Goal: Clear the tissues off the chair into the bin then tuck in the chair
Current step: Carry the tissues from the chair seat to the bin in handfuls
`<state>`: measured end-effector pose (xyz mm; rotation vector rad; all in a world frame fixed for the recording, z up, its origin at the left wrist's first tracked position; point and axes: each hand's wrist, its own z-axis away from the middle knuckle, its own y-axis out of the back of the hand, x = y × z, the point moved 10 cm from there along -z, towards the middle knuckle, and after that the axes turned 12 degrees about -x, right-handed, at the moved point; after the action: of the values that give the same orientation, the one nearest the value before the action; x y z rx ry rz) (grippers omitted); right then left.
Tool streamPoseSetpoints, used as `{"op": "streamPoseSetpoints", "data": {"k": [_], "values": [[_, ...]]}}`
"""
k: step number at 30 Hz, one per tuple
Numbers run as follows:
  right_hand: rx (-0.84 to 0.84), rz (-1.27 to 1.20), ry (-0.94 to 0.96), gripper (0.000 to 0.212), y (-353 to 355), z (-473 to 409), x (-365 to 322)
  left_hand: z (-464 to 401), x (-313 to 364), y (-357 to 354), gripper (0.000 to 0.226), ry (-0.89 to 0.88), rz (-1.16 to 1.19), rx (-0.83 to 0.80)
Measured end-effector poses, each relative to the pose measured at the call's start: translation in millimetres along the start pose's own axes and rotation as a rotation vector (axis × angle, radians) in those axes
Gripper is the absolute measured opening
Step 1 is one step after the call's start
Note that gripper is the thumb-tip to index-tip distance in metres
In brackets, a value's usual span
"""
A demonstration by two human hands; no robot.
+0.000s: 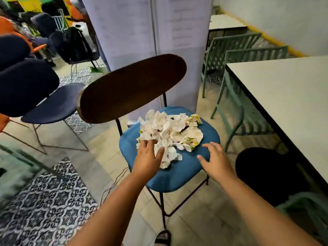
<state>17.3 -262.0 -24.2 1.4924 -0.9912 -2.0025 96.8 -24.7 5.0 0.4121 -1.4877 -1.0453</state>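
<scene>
Item: heap of crumpled white paper tissues (168, 132), on blue cushioned chair (204, 157) seat. Left hand (147, 157) spread, resting on the heap's near edge; right hand (215, 160) spread, empty, beside heap. Risk: loose scraps spilling off the seat if scooped unevenly.

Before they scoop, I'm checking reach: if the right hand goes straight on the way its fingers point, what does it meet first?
Probably the pile of crumpled white paper tissues on the blue cushioned chair seat; the right hand hovers open just short of it, height uncertain.
</scene>
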Motion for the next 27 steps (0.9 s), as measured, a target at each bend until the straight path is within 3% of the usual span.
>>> {"op": "streamPoseSetpoints", "data": {"k": [6, 11, 20, 27], "values": [[-0.005, 0.006, -0.193, 0.076, -37, -50, 14, -51, 1, -29, 0.045, -0.123, -0.075, -0.180], [-0.036, 0.121, -0.268, 0.097, -55, -88, 20, -87, -2, -41, 0.044, -0.206, -0.085, -0.227], [0.045, 0.156, -0.298, 0.077, -70, -93, 20, -116, 8, -40, 0.039, -0.346, -0.049, -0.239], [0.038, 0.034, -0.335, 0.068, -73, -65, 34, -153, 45, -49, 0.032, -0.462, -0.054, -0.268]]}}
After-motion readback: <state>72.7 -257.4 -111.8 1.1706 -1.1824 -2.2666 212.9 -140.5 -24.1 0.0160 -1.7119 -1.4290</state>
